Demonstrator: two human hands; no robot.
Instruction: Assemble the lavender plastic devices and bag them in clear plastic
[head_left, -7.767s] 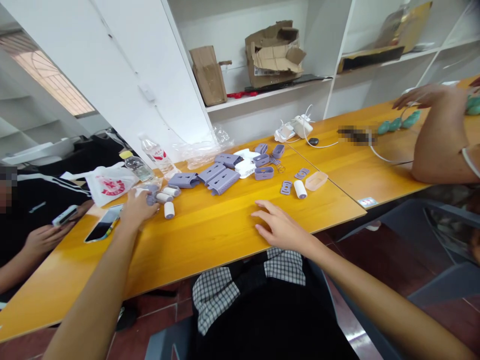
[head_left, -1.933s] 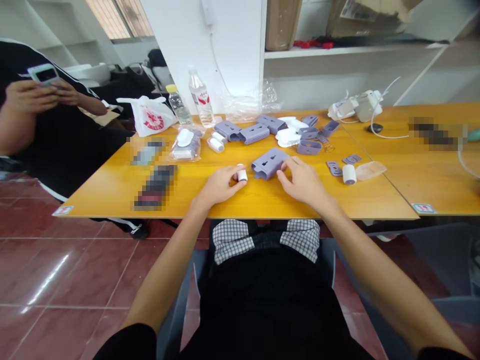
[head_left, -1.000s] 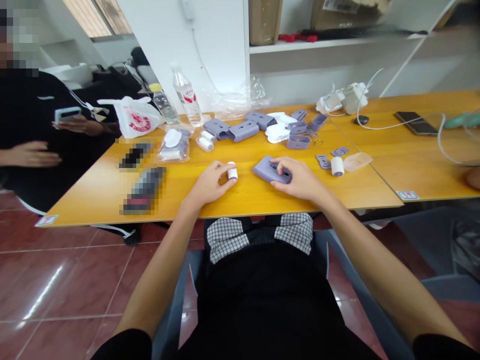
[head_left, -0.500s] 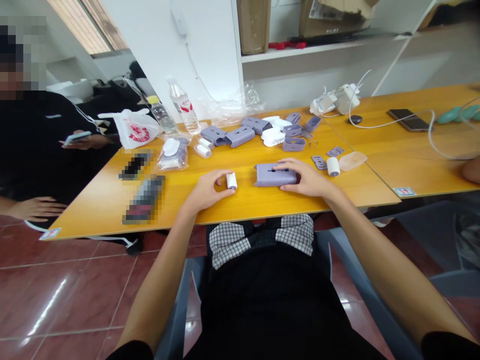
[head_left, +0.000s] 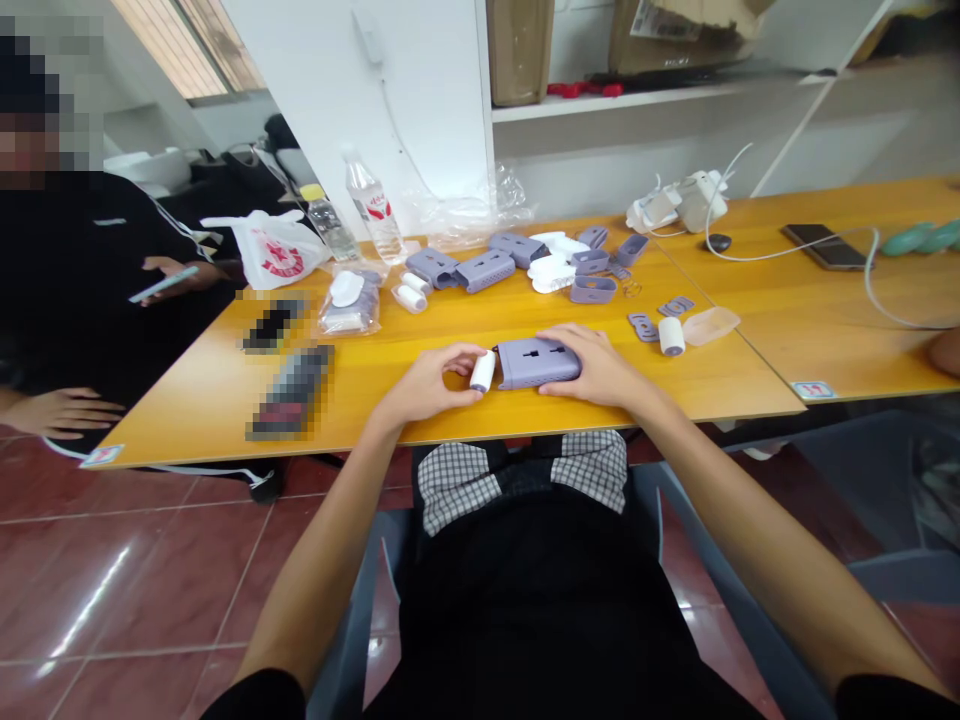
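Between the thumb and fingers of my left hand (head_left: 429, 384) is a small white roller (head_left: 483, 371) with a purple end, tilted a little. My right hand (head_left: 592, 368) grips the right end of a purple plastic housing (head_left: 536, 362) with dark slots in its top face. The housing lies on its side on the table, and its left end is close to the roller. Whether the two touch I cannot tell. Behind them lie more purple housings (head_left: 484, 270), white oval parts (head_left: 551, 272) and purple end caps (head_left: 592, 290).
Two white rollers (head_left: 411, 297) and a bagged set of parts (head_left: 349, 302) lie at the left. Another white roller (head_left: 672, 337), flat purple plates (head_left: 643, 327) and a clear tray (head_left: 712, 325) are at the right. Bottles (head_left: 375, 210) stand behind; a person (head_left: 82, 270) sits at the left.
My left hand has brought the white roller rightward and tilted it. The purple housing has shifted left with my right hand, so the gap between them has narrowed.
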